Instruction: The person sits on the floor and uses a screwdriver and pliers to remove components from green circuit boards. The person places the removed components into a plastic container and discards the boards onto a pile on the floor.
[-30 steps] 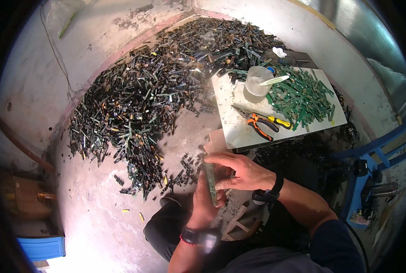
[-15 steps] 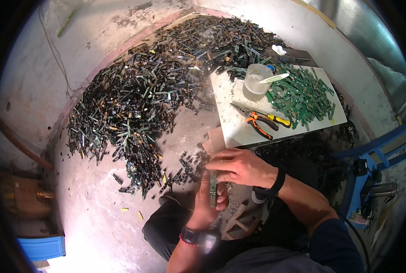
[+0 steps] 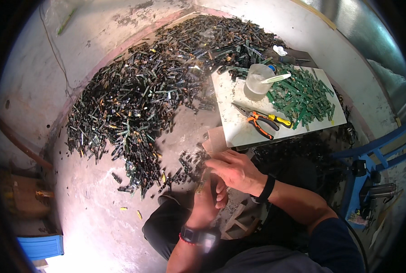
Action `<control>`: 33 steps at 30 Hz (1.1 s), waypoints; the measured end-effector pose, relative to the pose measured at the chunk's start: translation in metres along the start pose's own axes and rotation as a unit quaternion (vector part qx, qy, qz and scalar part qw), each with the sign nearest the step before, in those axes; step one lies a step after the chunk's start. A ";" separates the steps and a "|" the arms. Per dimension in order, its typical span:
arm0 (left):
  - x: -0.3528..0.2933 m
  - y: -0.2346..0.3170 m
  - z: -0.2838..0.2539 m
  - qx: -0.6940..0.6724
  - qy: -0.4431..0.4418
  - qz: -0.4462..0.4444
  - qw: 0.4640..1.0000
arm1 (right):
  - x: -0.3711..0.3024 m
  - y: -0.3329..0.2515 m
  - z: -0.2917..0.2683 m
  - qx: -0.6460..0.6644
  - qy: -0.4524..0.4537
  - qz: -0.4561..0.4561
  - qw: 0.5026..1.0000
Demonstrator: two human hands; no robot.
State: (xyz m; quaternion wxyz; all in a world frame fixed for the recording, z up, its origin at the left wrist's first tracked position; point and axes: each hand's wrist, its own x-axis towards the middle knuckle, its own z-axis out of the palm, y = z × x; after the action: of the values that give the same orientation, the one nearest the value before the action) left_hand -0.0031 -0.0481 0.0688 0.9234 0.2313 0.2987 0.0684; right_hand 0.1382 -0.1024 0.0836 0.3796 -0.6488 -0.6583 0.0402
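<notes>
My left hand [image 3: 208,196] is closed round a narrow circuit board strip [image 3: 200,185], with part of it hidden by the fingers. Above it my right hand [image 3: 239,172] bends over, fingertips together against the left thumb and the strip's upper end; whatever they pinch is hidden. Just beyond my fingers a flat brown piece [image 3: 216,138] slants beside a white board [image 3: 230,123]. On that board lie orange-and-black pliers [image 3: 260,125], a yellow-handled tool [image 3: 280,120] and a heap of green strips [image 3: 305,98]. A clear plastic cup [image 3: 256,84] with a white-and-green handle [image 3: 276,78] across it stands there too.
A large pile of dark strips [image 3: 134,100] covers the floor at left and back, against the wall. Small yellow pieces [image 3: 139,214] lie at left. A blue chair frame [image 3: 371,150] stands right; a blue bin [image 3: 40,246] and cardboard box [image 3: 32,195] sit far left.
The strip in my left hand has tilted from upright to slanting and shifted left. My right hand has moved slightly left and down, its fingers now lower across the left thumb.
</notes>
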 end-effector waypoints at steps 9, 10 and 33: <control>0.002 0.001 0.006 0.043 0.029 0.043 0.998 | -0.004 0.004 0.008 -0.020 0.060 0.007 0.998; 0.002 0.001 0.007 0.042 0.038 0.046 0.997 | -0.004 0.003 0.009 -0.014 0.062 0.017 0.998; 0.003 -0.007 -0.001 0.139 0.052 0.117 0.982 | -0.006 0.015 -0.007 0.530 -0.089 0.372 0.757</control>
State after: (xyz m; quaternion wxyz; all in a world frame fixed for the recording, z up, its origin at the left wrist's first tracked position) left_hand -0.0013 -0.0533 0.0628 0.8508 0.3871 0.3242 0.1455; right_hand 0.1535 -0.1082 0.0779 0.5576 -0.5313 -0.2697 0.5780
